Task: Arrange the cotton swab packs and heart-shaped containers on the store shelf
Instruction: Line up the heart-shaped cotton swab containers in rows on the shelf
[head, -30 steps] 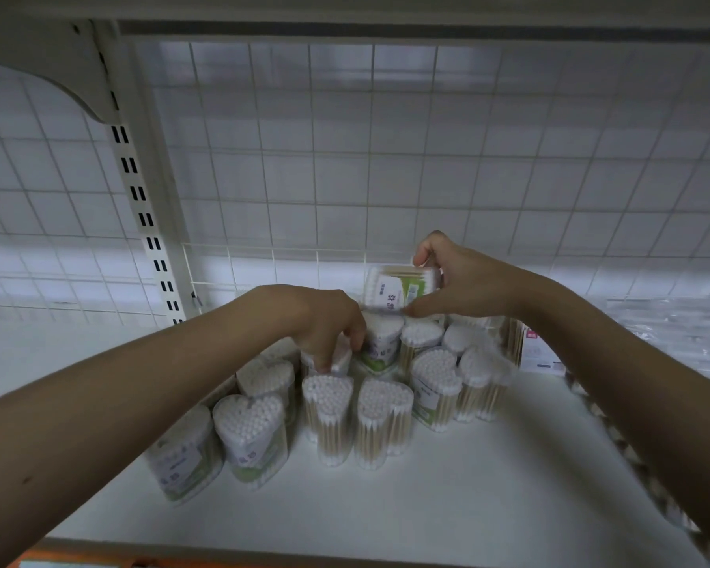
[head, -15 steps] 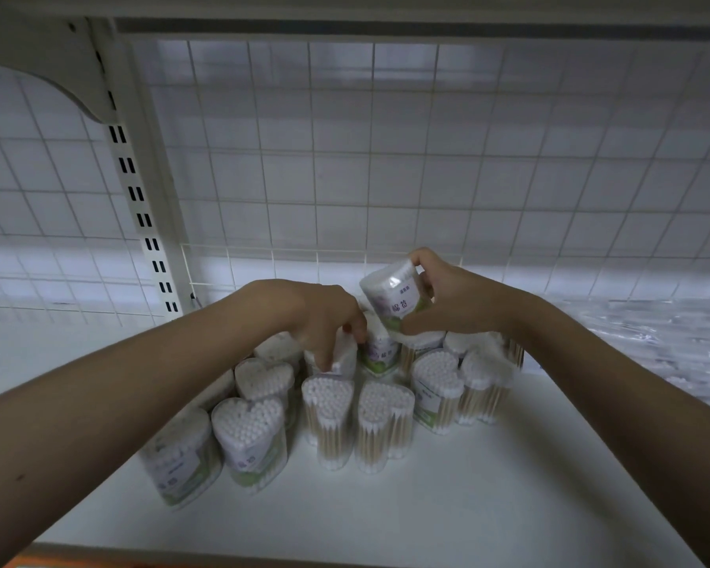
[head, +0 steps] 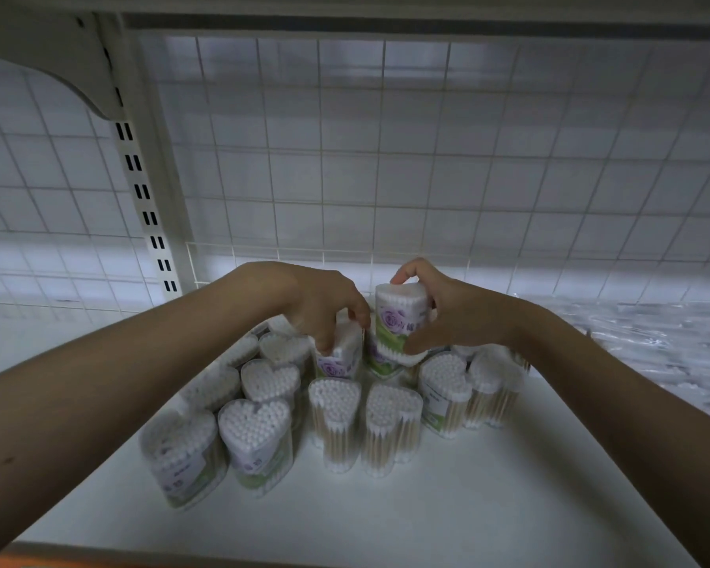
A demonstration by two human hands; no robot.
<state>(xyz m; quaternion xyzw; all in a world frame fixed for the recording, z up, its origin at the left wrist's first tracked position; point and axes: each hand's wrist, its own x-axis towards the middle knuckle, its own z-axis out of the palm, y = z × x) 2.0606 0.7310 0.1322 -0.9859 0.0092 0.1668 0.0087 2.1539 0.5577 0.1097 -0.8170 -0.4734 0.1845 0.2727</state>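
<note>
The right hand (head: 447, 313) grips a heart-shaped container (head: 398, 317) of cotton swabs, thumb under its lower edge and fingers curled over the top, and holds it upright above the back row of the cluster of heart-shaped containers (head: 345, 403); held by top and bottom like this, the labelled side faces forward and the base can come down flat. It sits higher than every pack in that cluster, so it looks set to go down as a second layer or into a gap behind, though the spot beneath it is hidden by the hand.

Just left of the held container, the left hand (head: 324, 309) curls down onto a labelled pack (head: 339, 354) in the back of the cluster, fingers wrapped over its top, most likely steadying it so the neighbours do not topple as the new one lands.

In front of the held container stand two packs with bare wooden sticks showing (head: 365, 424); to their left, packs with green and purple labels. All rest on the white shelf (head: 488, 506), with the wire grid back panel (head: 386, 157) behind the held container
</note>
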